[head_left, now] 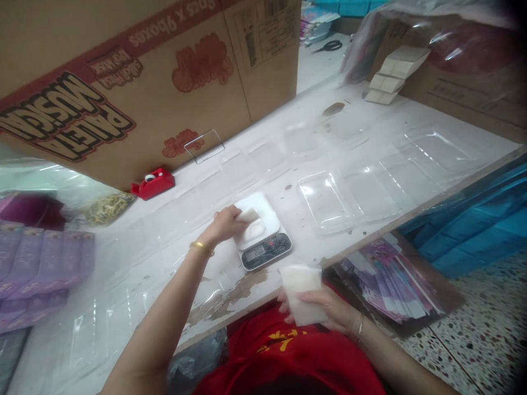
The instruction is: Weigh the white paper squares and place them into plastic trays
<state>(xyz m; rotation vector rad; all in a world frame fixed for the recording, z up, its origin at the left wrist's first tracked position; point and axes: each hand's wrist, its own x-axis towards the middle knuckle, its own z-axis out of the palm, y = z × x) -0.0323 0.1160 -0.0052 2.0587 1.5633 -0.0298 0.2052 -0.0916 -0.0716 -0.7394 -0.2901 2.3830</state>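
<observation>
My left hand [224,224] is over a small digital kitchen scale [267,249], with its fingers closed on a thin white packet [247,215]. Beneath the fingers, a whitish piece [257,227] rests on the scale's white platform; its kind is unclear. Lit digits show on the scale's display, too blurred to read surely. In front of the red shirt, my right hand [329,308] grips a white translucent pouch [303,293] at the table's front edge. Whether that is one pouch or a stack, I cannot tell.
Clear plastic trays [325,200] lie in rows across the white table [288,164]. Behind them stands a large carton [164,71], with a red tape dispenser [153,184] and a wire frame [205,146] beside it. White stacked blocks [393,77] sit at the back right.
</observation>
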